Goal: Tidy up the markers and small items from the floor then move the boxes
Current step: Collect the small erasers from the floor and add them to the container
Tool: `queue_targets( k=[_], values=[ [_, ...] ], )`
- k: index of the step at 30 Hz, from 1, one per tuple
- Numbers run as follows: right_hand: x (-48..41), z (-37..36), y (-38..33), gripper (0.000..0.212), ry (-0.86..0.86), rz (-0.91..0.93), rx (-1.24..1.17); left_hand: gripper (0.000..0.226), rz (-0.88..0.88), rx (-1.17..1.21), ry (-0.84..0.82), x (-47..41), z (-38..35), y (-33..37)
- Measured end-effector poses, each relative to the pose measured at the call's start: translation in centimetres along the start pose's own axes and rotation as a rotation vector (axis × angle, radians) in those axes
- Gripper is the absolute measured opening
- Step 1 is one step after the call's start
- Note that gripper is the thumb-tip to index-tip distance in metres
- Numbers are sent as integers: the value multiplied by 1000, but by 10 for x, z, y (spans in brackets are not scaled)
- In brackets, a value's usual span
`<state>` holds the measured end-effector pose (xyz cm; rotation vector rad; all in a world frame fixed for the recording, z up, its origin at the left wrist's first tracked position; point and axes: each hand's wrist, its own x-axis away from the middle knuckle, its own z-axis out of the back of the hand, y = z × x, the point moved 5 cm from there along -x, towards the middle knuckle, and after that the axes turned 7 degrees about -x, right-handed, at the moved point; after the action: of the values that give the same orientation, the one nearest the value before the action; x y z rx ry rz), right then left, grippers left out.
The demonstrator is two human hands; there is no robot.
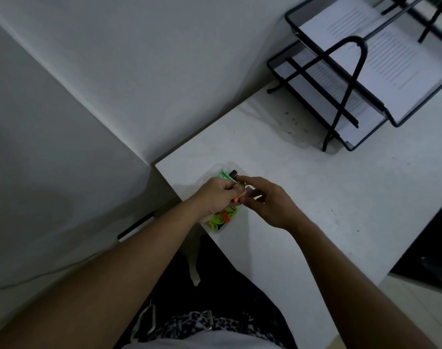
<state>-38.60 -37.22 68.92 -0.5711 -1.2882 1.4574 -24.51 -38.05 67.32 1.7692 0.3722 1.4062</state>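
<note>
- Your left hand (215, 195) grips a bunch of markers (221, 220) over the table (315, 197) corner.
- Your right hand (271, 204) pinches a purple marker (250, 191).
- The green label (223, 175) is too blurry to read.

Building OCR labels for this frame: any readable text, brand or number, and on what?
Nothing legible.
White printed sheets in the black wire-mesh paper tray: rows of print, too blurred to read.
Green label on the bundle of coloured markers gripped by the left hand: too small to read.

White counter (315, 197); black wire trays (322, 91); markers (216, 222) lime green, orange, purple; belt (197, 323) spotted black-and-white.
</note>
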Motion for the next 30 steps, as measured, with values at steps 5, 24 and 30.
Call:
queue_targets(
  k=[5,24,30],
  values=[
    [-6,7,11,33,-6,-76,0,35,-38,-23,50,0,-7,3],
    [-27,7,6,35,-224,40,443,35,-316,-723,298,18,5,-8],
    [-28,8,9,26,-134,36,455,48,-333,-903,276,14,1,-12]
  ],
)
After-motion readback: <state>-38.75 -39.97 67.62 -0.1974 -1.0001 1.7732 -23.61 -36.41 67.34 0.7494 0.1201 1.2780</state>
